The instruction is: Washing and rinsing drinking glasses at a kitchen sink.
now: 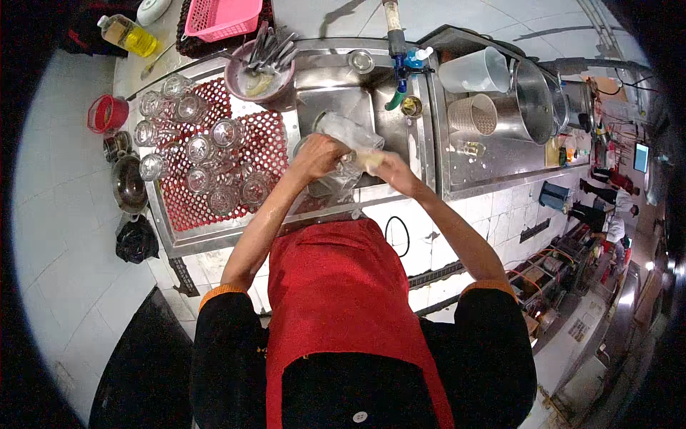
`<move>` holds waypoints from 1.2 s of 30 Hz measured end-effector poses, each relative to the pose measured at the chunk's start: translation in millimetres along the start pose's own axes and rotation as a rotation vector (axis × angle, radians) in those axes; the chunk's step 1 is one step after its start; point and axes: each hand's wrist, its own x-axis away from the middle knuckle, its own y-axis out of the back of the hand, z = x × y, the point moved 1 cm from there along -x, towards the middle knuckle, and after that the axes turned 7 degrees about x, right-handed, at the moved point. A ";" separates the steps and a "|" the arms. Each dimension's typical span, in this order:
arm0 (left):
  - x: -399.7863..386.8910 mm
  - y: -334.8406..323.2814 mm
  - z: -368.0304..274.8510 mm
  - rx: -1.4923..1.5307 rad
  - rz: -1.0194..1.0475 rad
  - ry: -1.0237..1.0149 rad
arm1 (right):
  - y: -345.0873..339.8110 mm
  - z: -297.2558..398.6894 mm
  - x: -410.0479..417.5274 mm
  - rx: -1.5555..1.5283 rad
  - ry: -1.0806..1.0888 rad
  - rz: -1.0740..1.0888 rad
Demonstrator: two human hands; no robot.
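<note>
Both my hands are over the steel sink point(335, 99). My left hand point(321, 154) is curled round what looks like a clear glass point(347, 157); its shape is mostly hidden by my fingers. My right hand point(397, 172), slightly blurred, pinches a pale yellow sponge point(368, 160) against that glass. Just beyond my hands lies a large clear vessel point(351, 131) on its side in the sink. More clear glassware point(343, 179) shows below my wrists, partly covered by them.
Several upside-down glass mugs point(199, 149) stand on a red perforated mat point(214, 214) at left. A pink bowl point(233, 88) with cutlery point(270, 53) sits behind. A faucet point(399, 64) hangs over the sink. Plastic containers point(474, 69) and a steel pot point(528, 104) lie at right.
</note>
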 end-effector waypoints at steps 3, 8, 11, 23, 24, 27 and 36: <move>-2.7 16.5 0.4 0.131 0.063 0.021 | 7.1 22.4 27.5 0.325 0.047 0.036; -16.0 14.4 -1.9 0.129 0.211 0.004 | 21.1 -6.2 30.0 1.143 0.230 0.116; -21.9 9.2 -11.3 0.025 0.065 0.079 | 31.8 8.0 19.9 0.734 0.038 -0.051; -33.8 6.1 -0.5 -0.102 0.099 -0.030 | 11.2 2.9 -1.0 0.536 0.207 -0.354; -29.5 5.0 -0.9 -0.117 0.088 -0.037 | 20.8 16.5 -6.4 0.532 0.208 -0.356; -27.6 8.2 -13.3 0.057 -0.009 -0.004 | 35.3 30.7 -24.2 0.509 -0.061 0.034; -7.8 5.2 13.4 0.318 -0.164 0.242 | 67.1 53.6 35.8 -0.271 -0.021 0.059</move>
